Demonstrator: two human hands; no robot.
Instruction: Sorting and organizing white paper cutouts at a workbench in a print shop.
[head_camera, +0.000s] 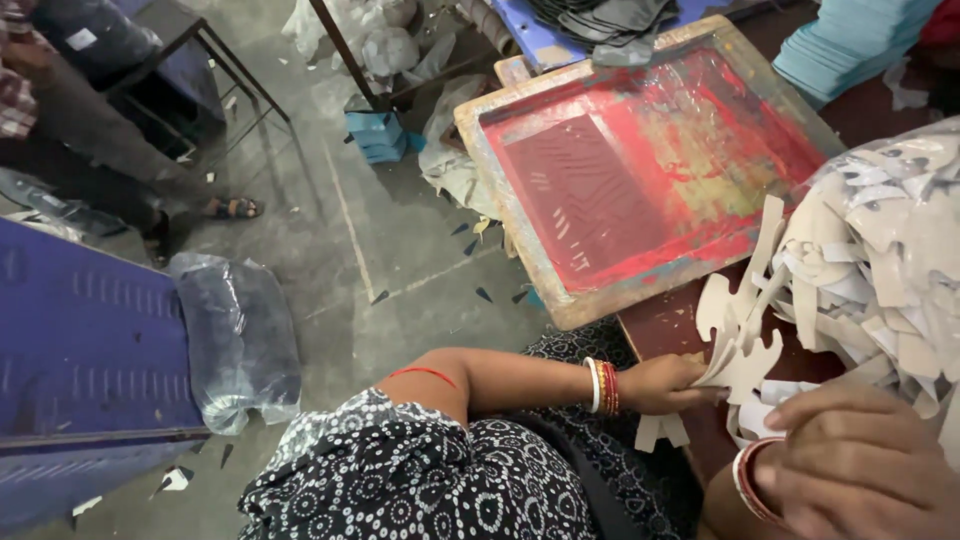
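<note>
1. Clear bag on the table, right side: stuffed with pale card cutouts, many spilling from its mouth onto the tabletop.
2. Left hand, bangles at the wrist: fingers closed on 1 bundle of cutouts at the pile's near edge.
3. Right hand, nearest the camera: fingers curled loosely over the pile; whether they grip anything, cannot tell.
4. Wooden screen frame with red ink lies on the table, just beyond the hands.
5. Blue crate and a second plastic bag sit on the floor, left.
</note>
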